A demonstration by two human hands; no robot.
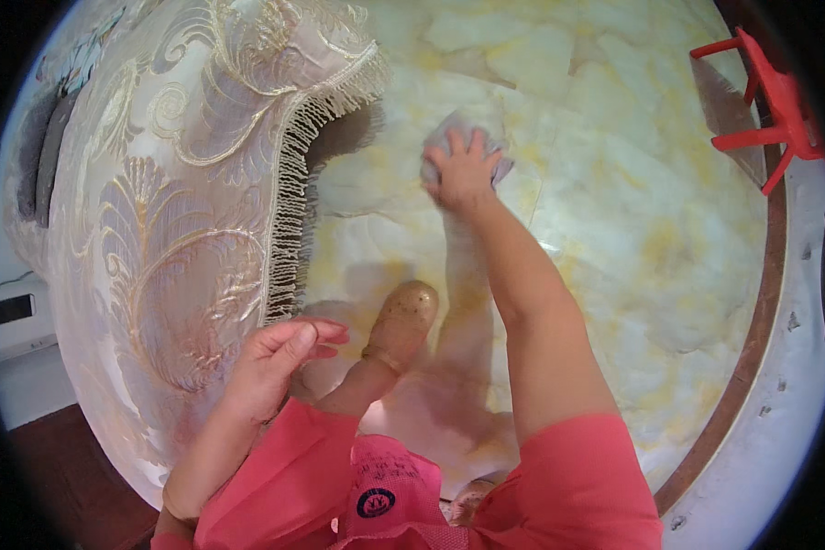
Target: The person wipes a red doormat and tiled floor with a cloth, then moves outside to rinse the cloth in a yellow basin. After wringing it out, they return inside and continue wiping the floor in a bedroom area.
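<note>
My right hand [462, 168], fingers spread, presses down on a greyish-purple cloth [505, 168] lying on the glossy marble-patterned floor [632, 227]. The cloth shows round the fingers and the palm; the part underneath is hidden. My left hand [292, 357] holds nothing and hovers with loosely curled fingers at the lower left, near the fringe of a shiny cream cover [185, 227] with scroll and leaf patterns. A tan shoe [404, 320] on my foot stands on the floor between my arms.
A red plastic stool [773, 110] stands at the upper right, by a dark brown border [763, 330] along the floor's edge. The fringed cover drapes over a large piece of furniture on the left. A dark red surface [75, 474] shows at the lower left.
</note>
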